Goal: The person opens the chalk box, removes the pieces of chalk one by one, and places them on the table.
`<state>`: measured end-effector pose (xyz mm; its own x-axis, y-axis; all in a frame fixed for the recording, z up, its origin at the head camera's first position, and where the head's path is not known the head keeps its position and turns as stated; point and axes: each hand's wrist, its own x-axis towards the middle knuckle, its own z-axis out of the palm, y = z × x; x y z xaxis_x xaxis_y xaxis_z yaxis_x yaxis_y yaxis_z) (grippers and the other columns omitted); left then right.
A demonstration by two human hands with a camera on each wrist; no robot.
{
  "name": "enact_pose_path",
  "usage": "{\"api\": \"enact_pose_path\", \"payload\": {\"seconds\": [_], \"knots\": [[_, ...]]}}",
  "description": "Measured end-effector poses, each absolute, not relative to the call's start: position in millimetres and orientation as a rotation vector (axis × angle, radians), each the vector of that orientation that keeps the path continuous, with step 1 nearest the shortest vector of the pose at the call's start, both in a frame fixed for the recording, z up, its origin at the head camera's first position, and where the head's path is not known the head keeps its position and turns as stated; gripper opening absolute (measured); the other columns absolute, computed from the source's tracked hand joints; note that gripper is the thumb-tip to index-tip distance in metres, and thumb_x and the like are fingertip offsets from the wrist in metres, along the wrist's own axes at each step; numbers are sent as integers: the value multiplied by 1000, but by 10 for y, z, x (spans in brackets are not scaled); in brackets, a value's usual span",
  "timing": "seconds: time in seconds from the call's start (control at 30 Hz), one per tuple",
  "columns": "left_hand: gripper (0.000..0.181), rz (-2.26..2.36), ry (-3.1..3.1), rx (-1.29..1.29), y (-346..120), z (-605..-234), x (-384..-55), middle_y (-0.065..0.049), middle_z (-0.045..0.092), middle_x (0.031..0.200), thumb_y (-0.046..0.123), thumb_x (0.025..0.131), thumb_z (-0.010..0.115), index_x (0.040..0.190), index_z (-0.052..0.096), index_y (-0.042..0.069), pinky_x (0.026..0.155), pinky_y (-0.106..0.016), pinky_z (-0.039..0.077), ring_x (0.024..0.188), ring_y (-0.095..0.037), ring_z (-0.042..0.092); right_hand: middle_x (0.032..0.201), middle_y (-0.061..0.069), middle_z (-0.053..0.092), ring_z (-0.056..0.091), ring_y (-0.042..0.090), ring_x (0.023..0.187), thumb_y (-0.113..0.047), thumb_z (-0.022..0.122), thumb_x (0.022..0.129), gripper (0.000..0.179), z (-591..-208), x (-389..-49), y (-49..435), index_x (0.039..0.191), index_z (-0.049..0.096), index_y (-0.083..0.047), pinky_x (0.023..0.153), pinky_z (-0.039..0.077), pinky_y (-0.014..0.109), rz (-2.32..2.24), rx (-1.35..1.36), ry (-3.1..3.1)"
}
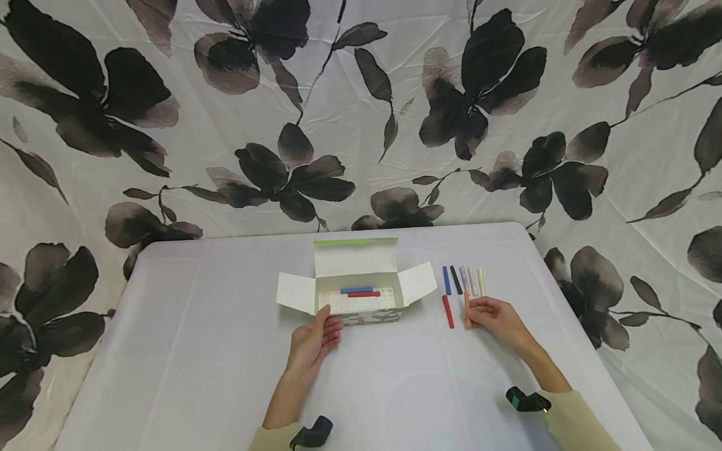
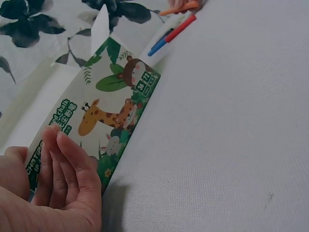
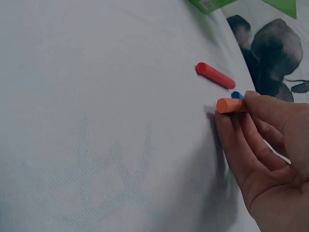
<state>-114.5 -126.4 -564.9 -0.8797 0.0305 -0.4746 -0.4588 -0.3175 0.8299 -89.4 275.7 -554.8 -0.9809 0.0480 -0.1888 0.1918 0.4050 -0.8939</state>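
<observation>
A cardboard chalk box (image 1: 372,318) with a giraffe and other animals printed on its front stands with its lid and side flaps spread. Inside lie a blue chalk stick (image 1: 356,290) and a red chalk stick (image 1: 364,294). My left hand (image 1: 313,341) rests at the box's front left corner, thumb by the rim, relaxed fingers along the printed face. Over on the right, my right hand (image 1: 499,319) pinches an orange chalk stick (image 3: 229,106) between thumb and fingers. A red chalk stick (image 1: 448,311) lies on the table just left of that hand.
Beyond the right hand lies a row of chalk sticks: blue (image 1: 447,280), black (image 1: 455,279), two pale ones and a yellowish one (image 1: 481,282). The white-covered table (image 1: 197,351) ends at a flower-patterned cloth (image 1: 395,175) hanging behind it.
</observation>
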Motion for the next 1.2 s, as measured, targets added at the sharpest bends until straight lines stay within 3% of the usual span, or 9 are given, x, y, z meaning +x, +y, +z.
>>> {"api": "enact_pose_path", "payload": {"seconds": [0.2, 0.57, 0.73, 1.2], "knots": [[52, 2270, 1604, -545, -1260, -5655, -1141, -5, 74, 87, 42, 100, 68, 109, 67, -9, 70, -20, 58, 76, -9, 66, 100, 15, 72, 70, 17, 84, -13, 74, 97, 32, -5575, -913, 2692, 117, 64, 11, 73, 59, 22, -1541, 216, 2615], [49, 2290, 1600, -534, -1265, -5647, -1125, -6, 74, 86, 42, 99, 68, 103, 69, -7, 70, -21, 58, 75, -10, 66, 83, 7, 72, 66, 17, 75, -13, 78, 93, 23, -5507, -986, 2556, 102, 68, 6, 64, 53, 21, -1245, 163, 2796], [50, 2289, 1593, -521, -1265, -5629, -1115, -6, 74, 87, 41, 100, 68, 106, 68, -8, 70, -20, 58, 75, -9, 66, 87, 12, 74, 70, 20, 76, -9, 72, 96, 20, -5472, -992, 2532, 104, 67, 9, 64, 57, 25, -1278, 156, 2767], [54, 2279, 1605, -504, -1267, -5645, -1128, -5, 74, 88, 42, 100, 68, 111, 65, -10, 70, -20, 58, 75, -9, 66, 108, 27, 71, 72, 35, 96, -13, 62, 104, 28, -5048, -1141, 2478, 117, 62, 12, 83, 62, 35, -1456, 51, 2662]]}}
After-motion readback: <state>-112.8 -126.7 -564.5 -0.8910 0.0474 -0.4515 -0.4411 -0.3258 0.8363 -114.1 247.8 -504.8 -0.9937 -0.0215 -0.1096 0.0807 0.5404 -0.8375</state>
